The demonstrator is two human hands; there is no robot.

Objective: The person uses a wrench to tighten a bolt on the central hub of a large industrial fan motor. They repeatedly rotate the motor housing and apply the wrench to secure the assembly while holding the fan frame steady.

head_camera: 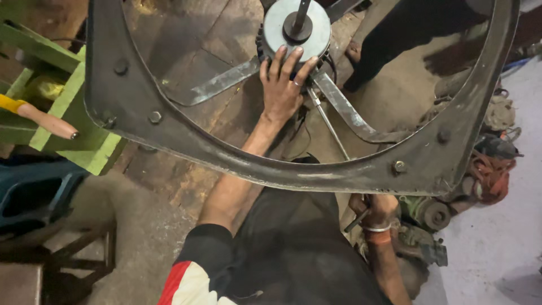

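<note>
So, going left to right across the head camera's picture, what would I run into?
Wooden tool handle → green wooden frame → left hand on the round motor → right hand gripping a thin metal rod → tangle of orange wires.

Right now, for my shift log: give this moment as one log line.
left hand: flat on fan motor | right hand: grips long screwdriver below metal fan frame | other person's leg beyond

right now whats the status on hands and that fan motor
Left hand flat on the fan motor, fingers spread. Right hand below the frame, gripping a long screwdriver that reaches toward the motor. Frame rim crosses both forearms.
</note>
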